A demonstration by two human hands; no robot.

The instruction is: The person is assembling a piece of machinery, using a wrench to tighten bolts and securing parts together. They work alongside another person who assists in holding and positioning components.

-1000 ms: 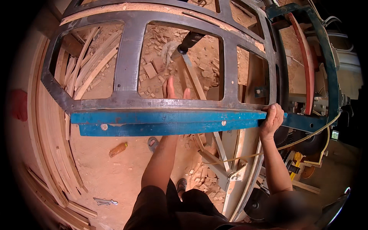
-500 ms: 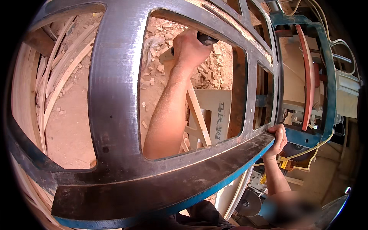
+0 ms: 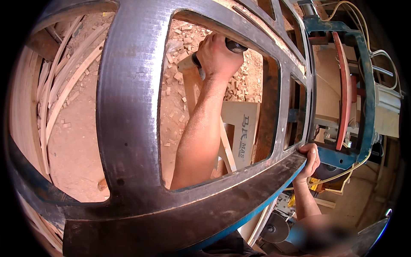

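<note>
Through frame opening, left hand [image 3: 218,53] now reaches further, fist closed on dark tool handle [image 3: 234,45]. Right hand [image 3: 309,159] still clamps corner of big dark wooden frame [image 3: 132,107], now much closer to camera.

The dark frame [image 3: 141,107] is cut off by the left, top and bottom edges. The tool [image 3: 234,45] is largely hidden inside the left hand [image 3: 218,55]. The lower right area is blurred.

The wooden frame [image 3: 132,107] fills the view; its wide openings leave passage, and the left hand [image 3: 218,53] reaches through one. Offcuts [image 3: 180,85] litter the floor [image 3: 77,141] beyond.
</note>
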